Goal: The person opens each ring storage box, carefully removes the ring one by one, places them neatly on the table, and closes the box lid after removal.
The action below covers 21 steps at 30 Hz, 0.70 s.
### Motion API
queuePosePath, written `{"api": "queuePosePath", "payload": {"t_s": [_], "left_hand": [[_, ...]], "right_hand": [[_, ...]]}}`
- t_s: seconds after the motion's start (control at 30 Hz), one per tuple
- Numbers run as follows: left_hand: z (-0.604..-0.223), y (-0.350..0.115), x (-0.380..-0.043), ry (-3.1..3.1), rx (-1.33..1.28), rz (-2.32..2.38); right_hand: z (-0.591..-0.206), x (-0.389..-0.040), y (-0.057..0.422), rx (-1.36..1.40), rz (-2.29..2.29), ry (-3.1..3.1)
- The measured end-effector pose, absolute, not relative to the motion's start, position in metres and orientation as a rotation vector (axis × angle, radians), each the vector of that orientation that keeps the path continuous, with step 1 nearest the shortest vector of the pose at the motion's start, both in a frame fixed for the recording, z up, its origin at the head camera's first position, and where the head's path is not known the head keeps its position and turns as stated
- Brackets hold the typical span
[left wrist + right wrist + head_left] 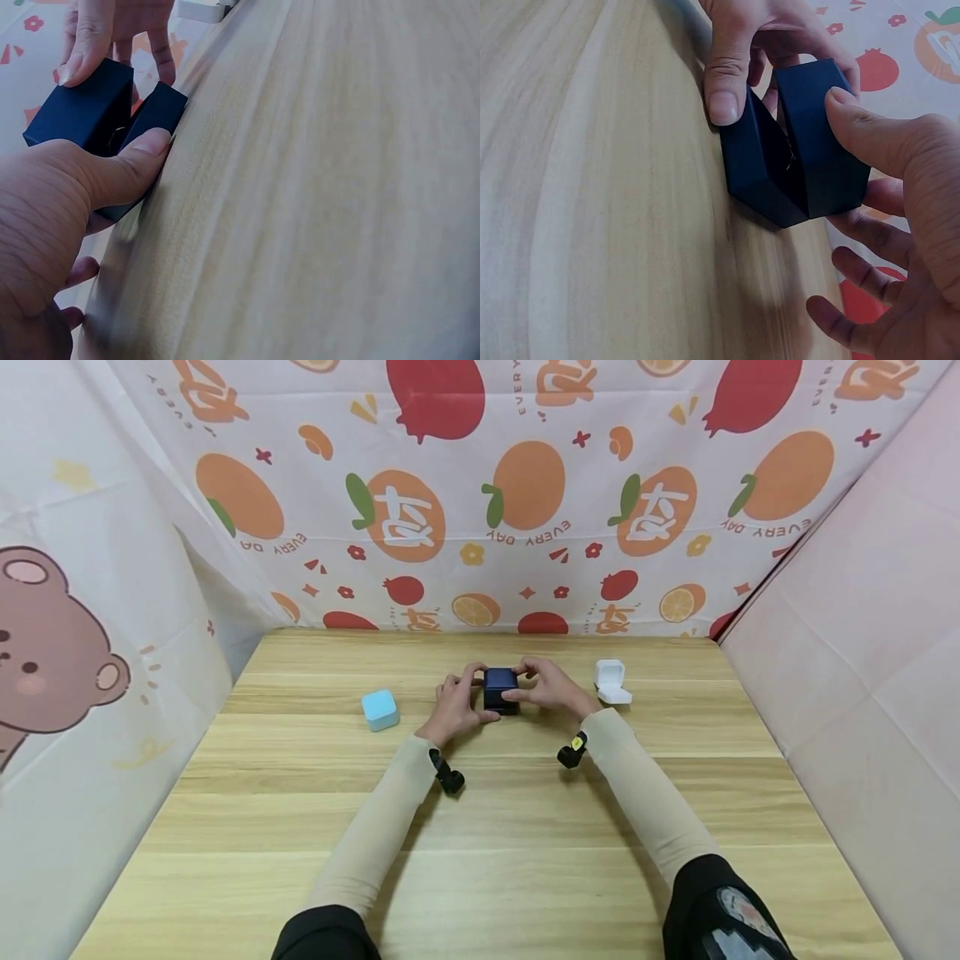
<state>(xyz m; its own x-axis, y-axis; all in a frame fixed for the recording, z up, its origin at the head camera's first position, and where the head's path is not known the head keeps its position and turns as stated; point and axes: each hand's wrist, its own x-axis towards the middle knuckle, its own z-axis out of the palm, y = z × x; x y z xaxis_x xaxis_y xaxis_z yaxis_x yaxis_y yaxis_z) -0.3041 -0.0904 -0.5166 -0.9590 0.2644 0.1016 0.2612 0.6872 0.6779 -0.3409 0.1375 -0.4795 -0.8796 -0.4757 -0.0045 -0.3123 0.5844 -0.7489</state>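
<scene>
A dark navy ring box [500,680] stands on the wooden table between both hands, its lid partly raised. My left hand [454,706] grips the base, with the thumb on the lower front edge. From the other side my right hand [553,687] pinches the lid [826,161], its other fingers spread loosely in the right wrist view. A narrow wedge-shaped gap separates lid and base [161,109]. Inside that gap a small shiny glint shows, too small to identify; the rest of the interior is hidden.
Left of the hands sits a closed light-blue box [380,710] with rounded corners. A small white ring box [611,679] stands with its lid up beyond the right wrist. A fruit-print cloth [465,577] hangs behind the table's [480,877] far edge.
</scene>
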Motion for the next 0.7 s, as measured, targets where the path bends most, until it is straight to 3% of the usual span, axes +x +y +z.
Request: {"api": "queuePosePath", "payload": {"t_s": [0.7], "left_hand": [[-0.5189, -0.0886, -0.3048, 2.897, 0.446, 1.137]], "right_hand": [[-0.4800, -0.3462, 0.1395, -0.641, -1.301, 2.460]]}}
